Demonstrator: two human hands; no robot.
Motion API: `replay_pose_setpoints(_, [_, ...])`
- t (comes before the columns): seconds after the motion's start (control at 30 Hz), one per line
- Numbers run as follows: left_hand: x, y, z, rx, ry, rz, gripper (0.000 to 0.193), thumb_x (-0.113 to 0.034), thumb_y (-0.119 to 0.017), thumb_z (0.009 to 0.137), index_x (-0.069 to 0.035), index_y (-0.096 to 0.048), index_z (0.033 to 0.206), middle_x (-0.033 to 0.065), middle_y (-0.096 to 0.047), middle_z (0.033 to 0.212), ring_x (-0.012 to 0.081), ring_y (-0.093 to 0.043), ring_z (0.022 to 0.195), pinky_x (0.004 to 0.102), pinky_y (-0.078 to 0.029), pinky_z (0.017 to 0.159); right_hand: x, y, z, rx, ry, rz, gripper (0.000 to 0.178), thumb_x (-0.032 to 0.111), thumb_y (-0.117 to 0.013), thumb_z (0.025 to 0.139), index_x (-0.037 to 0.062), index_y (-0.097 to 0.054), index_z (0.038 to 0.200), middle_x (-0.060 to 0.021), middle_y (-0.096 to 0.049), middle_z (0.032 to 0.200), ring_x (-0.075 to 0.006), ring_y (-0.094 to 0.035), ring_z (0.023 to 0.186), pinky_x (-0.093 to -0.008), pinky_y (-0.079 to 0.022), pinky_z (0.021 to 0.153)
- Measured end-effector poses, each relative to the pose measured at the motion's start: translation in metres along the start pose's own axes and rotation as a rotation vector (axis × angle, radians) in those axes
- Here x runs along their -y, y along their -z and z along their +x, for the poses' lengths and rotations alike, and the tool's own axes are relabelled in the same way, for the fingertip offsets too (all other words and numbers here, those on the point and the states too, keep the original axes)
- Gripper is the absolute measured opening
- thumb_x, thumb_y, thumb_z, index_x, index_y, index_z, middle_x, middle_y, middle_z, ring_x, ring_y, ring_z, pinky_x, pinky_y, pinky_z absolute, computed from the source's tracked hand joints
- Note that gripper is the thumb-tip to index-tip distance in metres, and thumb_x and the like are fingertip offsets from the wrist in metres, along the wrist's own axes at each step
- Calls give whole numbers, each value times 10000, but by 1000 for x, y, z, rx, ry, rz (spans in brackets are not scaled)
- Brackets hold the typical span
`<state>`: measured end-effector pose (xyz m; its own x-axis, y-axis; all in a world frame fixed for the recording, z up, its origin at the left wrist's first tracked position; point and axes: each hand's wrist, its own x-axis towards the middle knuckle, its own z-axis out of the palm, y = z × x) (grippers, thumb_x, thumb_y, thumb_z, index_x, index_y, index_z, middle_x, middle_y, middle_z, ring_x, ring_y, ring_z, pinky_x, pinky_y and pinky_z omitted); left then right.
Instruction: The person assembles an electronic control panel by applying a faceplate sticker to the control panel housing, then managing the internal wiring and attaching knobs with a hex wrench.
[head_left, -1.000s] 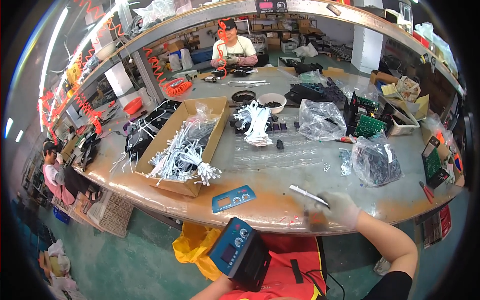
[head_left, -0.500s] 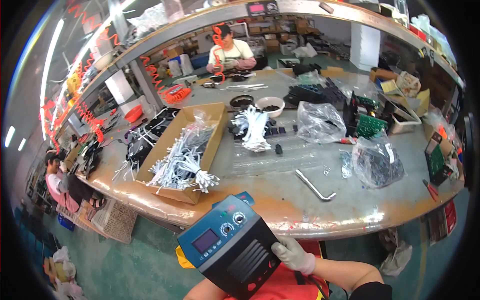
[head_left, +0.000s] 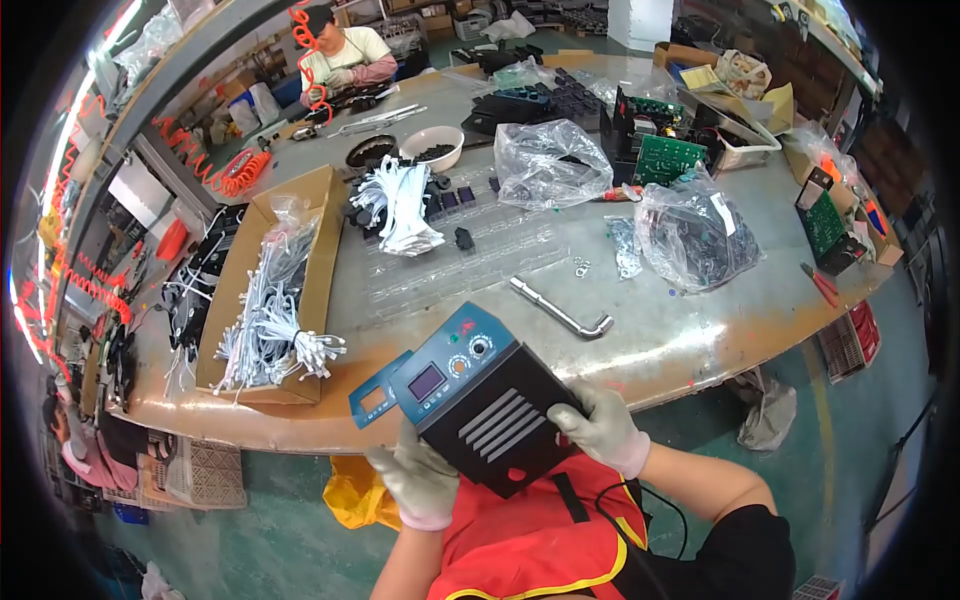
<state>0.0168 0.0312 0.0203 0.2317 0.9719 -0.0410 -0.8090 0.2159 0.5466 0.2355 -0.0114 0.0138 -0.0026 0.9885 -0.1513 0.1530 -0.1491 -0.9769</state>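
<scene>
Above my lap, against the table's front edge, I hold a black metal-cased device (head_left: 508, 437) with a blue control panel, small screen, two knobs and slanted vent slots. It sits tilted. My gloved right hand (head_left: 602, 428) grips its right side, thumb over the casing. Along the lower left side is my gloved left hand (head_left: 418, 482), closed against the casing, some of its fingers hidden. A flat blue plate (head_left: 373, 396) with a rectangular window sticks out left of the panel, just above my left fingertips; whether it joins the device I cannot tell.
An L-shaped socket wrench (head_left: 560, 307) lies on the metal-topped table (head_left: 470, 335). A cardboard box (head_left: 322, 235) of white cable ties stands left. Beyond are two bowls (head_left: 432, 147), plastic bags (head_left: 697, 232) and green circuit boards (head_left: 668, 158). Red-handled pliers (head_left: 820, 285) lie right. A co-worker (head_left: 345, 55) sits opposite.
My left hand has come into sight at the device's left side. The device looks more level, and the blue plate now shows at its left rather than behind its top. My view has swung right.
</scene>
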Motion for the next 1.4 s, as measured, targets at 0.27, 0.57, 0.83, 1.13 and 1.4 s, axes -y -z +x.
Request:
replay_pose_setpoints(0.27, [7,42,18,-121,-167,525,357,-230,-516,964,3,-475,1232,63,-576,1127,140,-543,1020,284,-430,907,76,100,171,-439,574,-1224,188,47,-520,812,45,-617,973,-146,-614,924,-305,-624,853,-405,-509,771])
replay_pose_setpoints(0.57, [22,55,17,-147,-224,809,607,-366,-626,881,51,-425,1274,1,-528,999,47,-437,784,187,-375,701,38,213,373,-357,12,-1170,343,99,-606,763,120,-652,1102,-165,-633,1117,-343,-615,1027,-401,-489,868])
replay_pose_setpoints(0.83, [15,51,13,-152,-138,826,618,-320,-638,869,65,-401,1291,27,-532,1083,64,-468,880,202,-393,783,50,201,359,-239,-84,-1172,426,106,-607,753,94,-598,1179,-186,-621,1145,-349,-603,1055,-408,-488,878])
replay_pose_setpoints(1.13, [20,45,22,-63,-139,786,574,-274,-634,865,65,-413,1273,17,-536,1042,53,-451,840,195,-383,758,32,240,379,289,-100,-1954,313,141,-565,810,36,-646,1094,-196,-657,1033,-357,-626,983,-408,-502,830])
replay_pose_setpoints(1.4, [9,73,10,-11,-171,920,690,-405,-593,885,78,-377,1328,156,-535,1226,229,-494,1142,339,-367,991,0,202,357,-404,295,-1263,353,154,-559,829,36,-582,1162,-230,-610,1125,-378,-576,1062,-439,-455,900])
